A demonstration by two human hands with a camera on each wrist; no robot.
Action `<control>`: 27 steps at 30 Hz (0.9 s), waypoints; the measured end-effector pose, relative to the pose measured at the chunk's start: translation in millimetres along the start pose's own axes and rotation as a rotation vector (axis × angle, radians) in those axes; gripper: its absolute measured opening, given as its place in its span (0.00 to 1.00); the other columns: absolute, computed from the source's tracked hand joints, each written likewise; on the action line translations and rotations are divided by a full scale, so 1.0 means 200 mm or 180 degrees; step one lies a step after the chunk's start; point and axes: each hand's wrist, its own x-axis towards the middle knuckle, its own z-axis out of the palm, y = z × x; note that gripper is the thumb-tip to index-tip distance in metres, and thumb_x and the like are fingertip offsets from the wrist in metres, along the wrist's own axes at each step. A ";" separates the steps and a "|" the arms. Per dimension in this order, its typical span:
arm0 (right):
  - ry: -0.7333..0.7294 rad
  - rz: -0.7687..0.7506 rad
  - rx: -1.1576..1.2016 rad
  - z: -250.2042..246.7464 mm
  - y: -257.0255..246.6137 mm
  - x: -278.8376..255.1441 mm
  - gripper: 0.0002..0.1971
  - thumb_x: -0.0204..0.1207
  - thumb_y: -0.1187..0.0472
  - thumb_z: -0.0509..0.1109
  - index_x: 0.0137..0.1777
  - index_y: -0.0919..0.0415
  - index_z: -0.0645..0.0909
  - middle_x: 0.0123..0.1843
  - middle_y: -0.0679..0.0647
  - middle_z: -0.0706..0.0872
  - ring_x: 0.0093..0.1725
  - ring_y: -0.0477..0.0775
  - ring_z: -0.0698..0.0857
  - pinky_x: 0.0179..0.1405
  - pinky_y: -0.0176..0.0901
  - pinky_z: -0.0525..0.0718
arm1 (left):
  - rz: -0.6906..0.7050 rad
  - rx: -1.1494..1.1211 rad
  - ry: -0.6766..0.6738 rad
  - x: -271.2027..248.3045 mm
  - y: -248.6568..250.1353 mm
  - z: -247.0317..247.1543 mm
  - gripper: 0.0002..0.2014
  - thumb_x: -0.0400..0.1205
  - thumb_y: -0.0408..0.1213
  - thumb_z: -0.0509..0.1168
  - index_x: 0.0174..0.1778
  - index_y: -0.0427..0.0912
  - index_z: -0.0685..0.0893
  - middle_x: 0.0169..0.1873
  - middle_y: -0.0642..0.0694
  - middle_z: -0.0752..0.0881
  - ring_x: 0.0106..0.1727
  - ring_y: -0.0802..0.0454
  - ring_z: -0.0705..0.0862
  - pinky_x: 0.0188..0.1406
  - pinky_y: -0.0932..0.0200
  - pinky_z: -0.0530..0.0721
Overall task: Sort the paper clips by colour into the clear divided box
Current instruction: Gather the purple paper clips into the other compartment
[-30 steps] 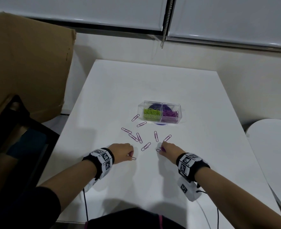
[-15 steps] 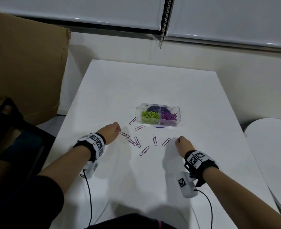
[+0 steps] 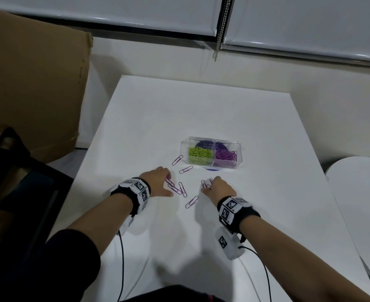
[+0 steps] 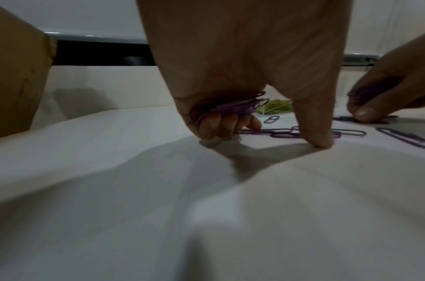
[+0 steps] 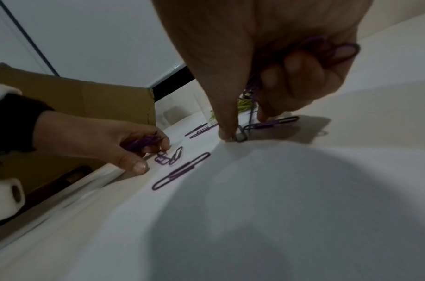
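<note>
L hand (image 3: 157,183) curled round bunch of purple wire paper clips (image 4: 233,107), thumb on white tabletop (image 3: 201,118). R hand (image 3: 220,188) likewise clutches purple clips, forefinger & thumb pinching at a flat one. Loose purple clip (image 3: 192,202) betw. hands, long axis 1–7 o'clock. Clear divided plastic box (image 3: 211,154) at 12 o'clock: green left, purple right.

Your head cam: high, tilted down-forward, whole white table (image 3: 201,118) in frame, far from work. Your left wrist cam: skims tabletop under left hand (image 4: 243,57), very close, faces clear divided box (image 3: 211,154). Your right wrist cam: low, rolled, close. Both wrist views share loose purple clips (image 5: 180,171)
</note>
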 end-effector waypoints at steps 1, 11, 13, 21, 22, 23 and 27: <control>-0.0051 -0.0048 -0.0110 0.00 -0.01 0.00 0.22 0.79 0.51 0.64 0.65 0.67 0.71 0.65 0.62 0.81 0.65 0.63 0.81 0.61 0.48 0.77 | 0.0066 0.0069 0.0020 0.00 0.01 0.00 0.26 0.76 0.52 0.68 0.66 0.44 0.72 0.65 0.45 0.75 0.63 0.46 0.79 0.60 0.55 0.76; -0.0392 -0.0818 -0.0217 -0.05 0.02 0.03 0.10 0.83 0.58 0.57 0.41 0.60 0.65 0.40 0.56 0.77 0.44 0.57 0.76 0.42 0.43 0.69 | 0.0280 0.0525 0.0003 0.00 0.07 -0.01 0.14 0.85 0.43 0.57 0.61 0.39 0.77 0.63 0.41 0.75 0.63 0.43 0.78 0.56 0.52 0.76; -0.0338 -0.0898 -0.0001 -0.08 0.04 0.03 0.13 0.84 0.57 0.56 0.37 0.59 0.64 0.32 0.50 0.71 0.36 0.55 0.74 0.36 0.42 0.70 | 0.0300 0.0539 0.0022 0.00 0.07 -0.02 0.13 0.85 0.42 0.56 0.60 0.40 0.77 0.62 0.41 0.78 0.63 0.44 0.77 0.57 0.52 0.75; -0.0193 -0.0981 0.0692 -0.16 0.12 0.02 0.09 0.84 0.58 0.55 0.42 0.59 0.66 0.29 0.49 0.79 0.27 0.51 0.74 0.31 0.42 0.73 | 0.0057 -0.0137 0.0295 -0.02 0.04 -0.04 0.15 0.87 0.39 0.50 0.63 0.36 0.76 0.63 0.39 0.80 0.64 0.42 0.78 0.60 0.54 0.73; -0.0125 -0.0961 0.0640 -0.15 0.12 0.02 0.08 0.84 0.57 0.55 0.44 0.59 0.67 0.28 0.49 0.77 0.26 0.50 0.73 0.30 0.42 0.72 | -0.0006 -0.0228 0.0260 -0.02 0.03 -0.04 0.15 0.88 0.38 0.50 0.64 0.35 0.75 0.63 0.38 0.80 0.64 0.41 0.78 0.60 0.55 0.73; -0.0095 -0.0934 0.0578 -0.15 0.12 0.02 0.07 0.83 0.57 0.55 0.48 0.60 0.70 0.28 0.48 0.76 0.26 0.49 0.73 0.30 0.41 0.72 | -0.0065 -0.0314 0.0208 -0.02 0.03 -0.05 0.15 0.88 0.36 0.50 0.65 0.34 0.74 0.64 0.38 0.80 0.64 0.41 0.79 0.57 0.57 0.73; -0.0556 -0.0830 0.0893 -0.13 0.08 -0.01 0.07 0.84 0.61 0.55 0.53 0.61 0.74 0.30 0.50 0.79 0.26 0.48 0.77 0.27 0.36 0.75 | -0.0156 -0.0464 0.0170 -0.03 0.04 -0.06 0.14 0.85 0.31 0.51 0.66 0.37 0.73 0.64 0.41 0.82 0.63 0.42 0.81 0.59 0.56 0.75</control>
